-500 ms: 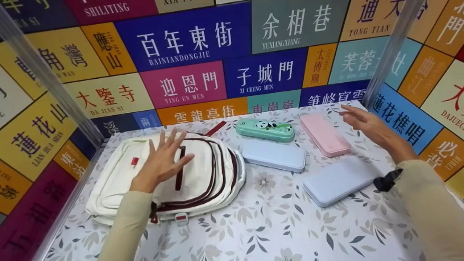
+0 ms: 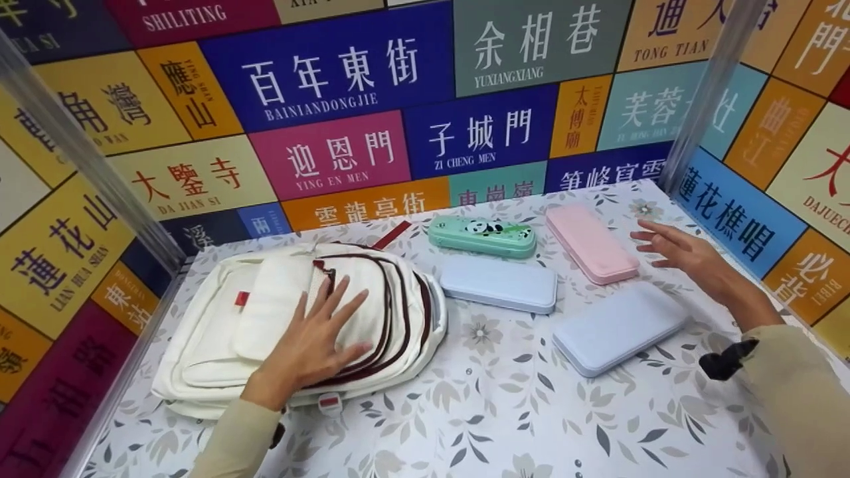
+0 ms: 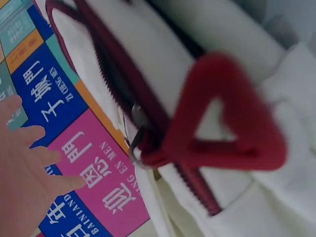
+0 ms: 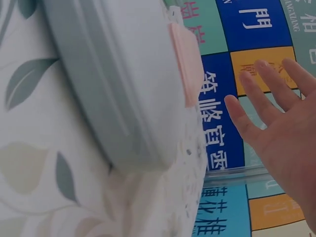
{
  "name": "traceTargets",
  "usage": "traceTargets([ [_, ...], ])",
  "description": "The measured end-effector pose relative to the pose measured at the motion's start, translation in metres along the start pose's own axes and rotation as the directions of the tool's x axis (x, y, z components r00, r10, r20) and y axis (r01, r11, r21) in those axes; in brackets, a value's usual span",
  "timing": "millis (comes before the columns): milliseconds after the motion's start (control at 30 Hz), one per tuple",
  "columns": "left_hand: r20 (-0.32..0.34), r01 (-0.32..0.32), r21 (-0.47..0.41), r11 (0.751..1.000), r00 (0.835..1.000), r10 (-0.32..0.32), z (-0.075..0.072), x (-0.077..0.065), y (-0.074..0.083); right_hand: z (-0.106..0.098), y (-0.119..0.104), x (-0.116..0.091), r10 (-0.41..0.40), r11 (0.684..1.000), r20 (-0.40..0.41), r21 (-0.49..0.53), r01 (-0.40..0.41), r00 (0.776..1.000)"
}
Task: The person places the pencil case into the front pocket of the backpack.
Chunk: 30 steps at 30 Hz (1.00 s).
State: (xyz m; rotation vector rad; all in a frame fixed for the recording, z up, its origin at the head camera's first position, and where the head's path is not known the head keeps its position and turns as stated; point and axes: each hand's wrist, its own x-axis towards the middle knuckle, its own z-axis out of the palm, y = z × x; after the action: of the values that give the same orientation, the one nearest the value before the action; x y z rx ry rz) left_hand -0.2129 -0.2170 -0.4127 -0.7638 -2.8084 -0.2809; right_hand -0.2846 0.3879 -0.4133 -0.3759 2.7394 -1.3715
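Fingers spread, my left hand (image 2: 311,345) is over the white backpack (image 2: 219,332) lying flat on the table; whether it touches the fabric I cannot tell. A dark red triangular zipper pull (image 3: 227,118) and a partly unzipped dark red zipper (image 3: 123,84) fill much of the left wrist view. My right hand (image 2: 694,255), empty with fingers extended, hovers right of a pink pencil case (image 2: 591,244). Below that hand lies a pale blue case (image 2: 621,330). Another pale blue case (image 2: 498,284) rests beside the backpack, and a green panda pencil case (image 2: 481,237) sits behind it.
The table wears a leaf-patterned white cloth (image 2: 478,398). Walls of colourful sign panels (image 2: 332,66) rise behind and at both sides, with clear corner strips (image 2: 707,93). A dark red strap (image 2: 392,234) sticks out behind the backpack.
My left hand has shifted right and toward me over the backpack, uncovering its front flap. My right hand has come slightly down and to the right. The cases stay where they were.
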Motion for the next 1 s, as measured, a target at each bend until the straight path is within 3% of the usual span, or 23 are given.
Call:
traceTargets([
  [133, 0.031, -0.012, 0.004, 1.0, 0.999, 0.012, 0.007, -0.01, 0.002, 0.0, 0.014, -0.008, -0.024, 1.0, 0.042, 0.019, 0.024, 0.999],
  [367, 0.048, -0.028, 0.017, 0.999, 0.998, 0.027, 0.015, -0.028, 0.005, 0.001, 0.034, -0.02, 0.086, 0.996, 0.068, -0.023, -0.085, 0.994],
  [500, 0.01, -0.046, 0.017, 0.999, 0.999, 0.046, 0.019, -0.035, 0.006, 0.0, 0.043, -0.027, 0.164, 0.986, 0.11, -0.046, -0.16, 0.98],
  [633, -0.059, -0.073, 0.043, 0.996, 0.995, 0.076, 0.023, -0.04, 0.008, 0.0, 0.048, -0.032, 0.176, 0.984, 0.133, -0.054, -0.17, 0.975],
  [833, -0.185, -0.146, 0.169, 0.975, 0.967, 0.176, 0.03, -0.042, 0.007, 0.001, 0.048, -0.036, 0.158, 0.984, 0.159, -0.11, -0.142, 0.974],
  [1000, -0.214, -0.164, 0.207, 0.965, 0.954, 0.208, 0.031, -0.042, 0.006, 0.003, 0.048, -0.035, 0.19, 0.975, 0.184, -0.153, -0.163, 0.964],
])
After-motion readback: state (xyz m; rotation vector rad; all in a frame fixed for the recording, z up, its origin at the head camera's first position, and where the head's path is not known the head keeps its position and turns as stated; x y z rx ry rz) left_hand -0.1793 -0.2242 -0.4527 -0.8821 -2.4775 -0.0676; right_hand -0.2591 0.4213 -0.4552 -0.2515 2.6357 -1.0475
